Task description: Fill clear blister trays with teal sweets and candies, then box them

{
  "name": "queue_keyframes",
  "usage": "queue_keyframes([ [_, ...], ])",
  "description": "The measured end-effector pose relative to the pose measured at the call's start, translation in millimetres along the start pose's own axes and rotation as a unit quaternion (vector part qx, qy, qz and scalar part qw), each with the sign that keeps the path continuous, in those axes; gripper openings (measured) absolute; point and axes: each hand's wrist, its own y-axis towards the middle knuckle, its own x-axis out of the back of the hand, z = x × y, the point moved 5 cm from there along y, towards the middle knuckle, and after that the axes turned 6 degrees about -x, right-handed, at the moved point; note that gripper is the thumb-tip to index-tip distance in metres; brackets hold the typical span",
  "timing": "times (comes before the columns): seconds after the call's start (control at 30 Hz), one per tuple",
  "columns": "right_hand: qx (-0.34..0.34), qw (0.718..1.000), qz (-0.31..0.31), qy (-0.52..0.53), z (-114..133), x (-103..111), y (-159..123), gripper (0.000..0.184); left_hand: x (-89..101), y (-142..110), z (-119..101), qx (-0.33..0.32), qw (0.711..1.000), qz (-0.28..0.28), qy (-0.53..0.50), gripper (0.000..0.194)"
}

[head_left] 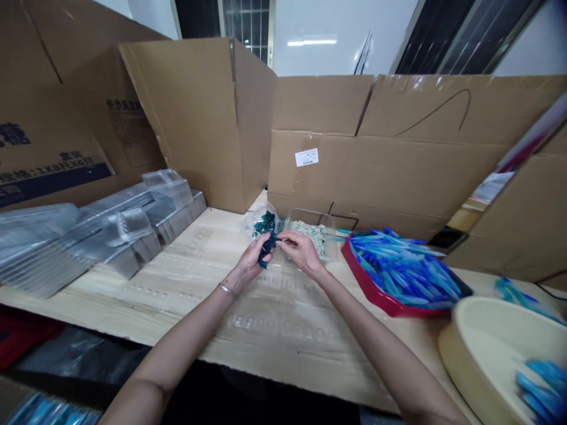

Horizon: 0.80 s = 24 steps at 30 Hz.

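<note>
My left hand (pixel 254 261) holds a dark teal bundle of small pieces (pixel 267 248) between fingers and thumb. My right hand (pixel 303 252) pinches the same bundle from the right, and its fingertips hide part of it. Just behind the hands lies a transparent plastic bag (pixel 261 219) with more teal pieces inside. A transparent plastic box (pixel 316 233) holding pale green-and-cream items stands beside the bag, close behind my right hand. The exact shape of the teal pieces is too small to tell.
Stacked transparent plastic trays (pixel 88 239) lie on the wooden table (pixel 283 336) to the left. A red tray of blue items (pixel 401 274) sits to the right, with a cream tub (pixel 487 348) at the near right. Cardboard boxes (pixel 367 153) wall off the back.
</note>
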Motion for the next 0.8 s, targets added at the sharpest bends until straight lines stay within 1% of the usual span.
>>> queue_keyframes([
  [0.07, 0.009, 1.000, -0.014, 0.007, 8, 2, -20, 0.016, -5.5, -19, 6, 0.005, 1.000, 0.007, -0.008, 0.029],
  [0.13, -0.001, 0.999, -0.021, 0.031, 12, 2, -38, 0.016, -9.9, -34, 11, 0.014, 1.000, 0.008, -0.019, 0.027],
  [0.2, -0.037, 0.996, -0.035, 0.076, 11, 3, -55, 0.015, -12.8, -46, 16, 0.034, 0.999, 0.002, -0.037, 0.024],
  [0.23, -0.066, 0.991, -0.048, 0.105, 10, 4, -62, 0.016, -13.8, -50, 18, 0.049, 0.998, -0.003, -0.050, 0.022],
  [0.3, -0.134, 0.972, -0.081, 0.173, 5, 7, -75, 0.021, -15.3, -58, 24, 0.081, 0.993, -0.003, -0.085, 0.017],
  [0.37, -0.187, 0.948, -0.109, 0.233, 2, 10, -87, 0.028, -16.0, -65, 30, 0.111, 0.987, 0.004, -0.118, 0.017],
  [0.43, -0.215, 0.929, -0.125, 0.272, 1, 12, -97, 0.031, -15.6, -71, 37, 0.137, 0.981, 0.013, -0.135, 0.019],
  [0.5, -0.230, 0.920, -0.127, 0.289, 0, 13, -105, 0.032, -14.1, -78, 47, 0.156, 0.979, 0.014, -0.128, 0.020],
  [0.57, -0.236, 0.925, -0.124, 0.272, 0, 13, -112, 0.031, -12.5, -85, 56, 0.157, 0.983, 0.011, -0.095, 0.019],
  [0.63, -0.221, 0.943, -0.138, 0.209, 2, 16, -119, 0.028, -11.9, -91, 63, 0.128, 0.991, 0.009, -0.043, 0.020],
  [0.73, -0.150, 0.973, -0.163, 0.066, 14, 19, -127, 0.016, -15.0, -98, 68, 0.070, 0.997, 0.018, 0.036, 0.026],
  [0.8, -0.095, 0.983, -0.158, -0.009, 24, 18, -131, 0.012, -17.1, -101, 69, 0.046, 0.996, 0.014, 0.079, 0.030],
])
